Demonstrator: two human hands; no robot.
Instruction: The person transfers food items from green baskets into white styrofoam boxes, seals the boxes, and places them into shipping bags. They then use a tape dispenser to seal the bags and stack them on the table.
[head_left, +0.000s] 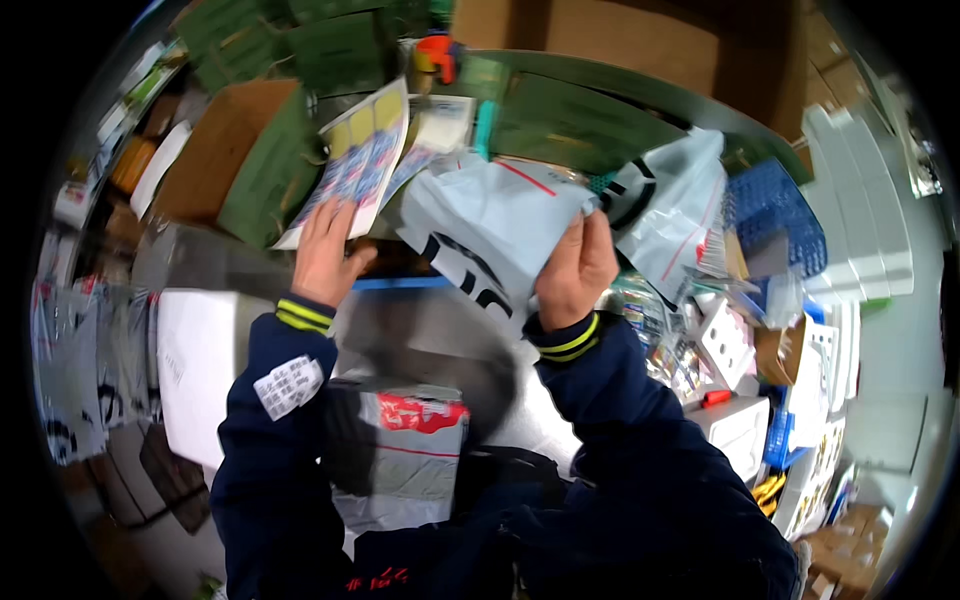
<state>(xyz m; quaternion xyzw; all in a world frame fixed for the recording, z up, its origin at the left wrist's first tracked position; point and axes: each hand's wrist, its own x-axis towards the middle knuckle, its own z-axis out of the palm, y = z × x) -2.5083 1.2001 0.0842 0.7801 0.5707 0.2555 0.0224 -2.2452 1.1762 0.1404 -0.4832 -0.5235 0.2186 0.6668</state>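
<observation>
My right hand (576, 268) pinches the edge of a pale plastic mailer bag (495, 214) with black print, which hangs to the left of the fingers. My left hand (324, 251) lies with fingers spread over the lower part of a printed sheet (364, 146) with yellow and blue-pink patterns; whether it grips the sheet cannot be told. A second printed sheet (442, 124) stands behind it, partly hidden. Another pale mailer bag (675, 199) lies right of my right hand. Below my hands, near my body, is a grey parcel (412, 457) with a red label.
Green cartons (577, 124) line the back, with an orange tape dispenser (436, 58) among them. An open brown box (225, 142) stands at the left, above a white box (199, 367). A blue plastic basket (780, 214) and small packaged items (667, 352) are at the right.
</observation>
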